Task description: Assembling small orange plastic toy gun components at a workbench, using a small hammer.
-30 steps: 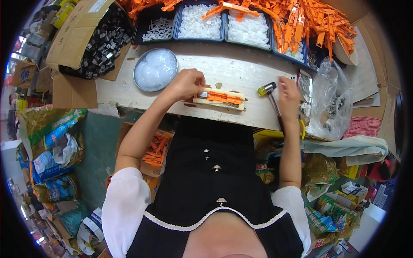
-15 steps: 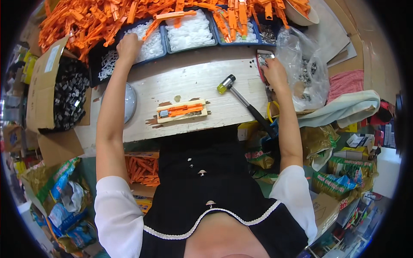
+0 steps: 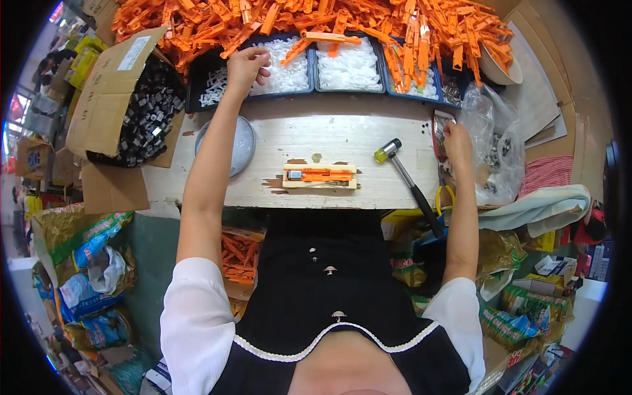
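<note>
My left hand (image 3: 245, 71) is over the left-hand bins of small white plastic parts (image 3: 284, 66), its fingers curled together. Whether a part is between the fingertips cannot be made out. Off to the right, my right hand (image 3: 457, 141) reaches with pinched fingers into a small red-edged tray (image 3: 441, 122); what it grips is hidden. Between my arms, a cream block (image 3: 289, 183) lies on the table, with an orange plastic piece (image 3: 332, 174) set in it and a grey metal part (image 3: 295, 176) at its left end. A hammer (image 3: 407, 178) with a yellow-and-black head lies right of the block.
Orange pieces (image 3: 217, 26) heap along the back behind the blue bins. On the left stand a carton of black and metal parts (image 3: 148, 112) and a round grey dish (image 3: 242, 148). A clear plastic bag (image 3: 484, 131) and a folded cloth (image 3: 536, 210) lie at the right.
The whole view has shifted, so the table appears farther right and lower. My left hand has turned and its fingertips now show above the bin. My right hand stays at the small tray.
</note>
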The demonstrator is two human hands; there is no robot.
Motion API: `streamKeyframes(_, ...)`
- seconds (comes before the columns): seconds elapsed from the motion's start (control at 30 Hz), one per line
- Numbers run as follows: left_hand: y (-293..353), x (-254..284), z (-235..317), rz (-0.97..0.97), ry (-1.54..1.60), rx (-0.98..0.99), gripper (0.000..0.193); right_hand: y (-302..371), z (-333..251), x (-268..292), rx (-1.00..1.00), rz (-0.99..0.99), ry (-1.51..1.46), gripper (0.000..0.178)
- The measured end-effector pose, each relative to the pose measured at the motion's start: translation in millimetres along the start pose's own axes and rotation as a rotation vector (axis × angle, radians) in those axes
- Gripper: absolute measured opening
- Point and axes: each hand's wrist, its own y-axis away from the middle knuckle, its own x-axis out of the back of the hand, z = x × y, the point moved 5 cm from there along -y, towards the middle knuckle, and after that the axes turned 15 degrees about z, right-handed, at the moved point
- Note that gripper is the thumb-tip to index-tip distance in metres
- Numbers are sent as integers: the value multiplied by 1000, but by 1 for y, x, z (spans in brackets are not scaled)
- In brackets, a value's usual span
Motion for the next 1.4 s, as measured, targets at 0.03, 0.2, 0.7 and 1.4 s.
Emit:
streamKeyframes(0.03,2,3,0,6,58,6,23,1,-2,4,-19,32,-31,8)
streamKeyframes(0.2,26,13,6,35,267,167,19,6,11,5,-75,129,-295,6)
streamKeyframes(0.7,229,-2,-12,-363,574,373,22,80,-210,34,-333,-588,-1545,8)
streamKeyframes(1.4,248,6,-11,-297,537,336,37,96,-253,43,224,-484,-1197,5)
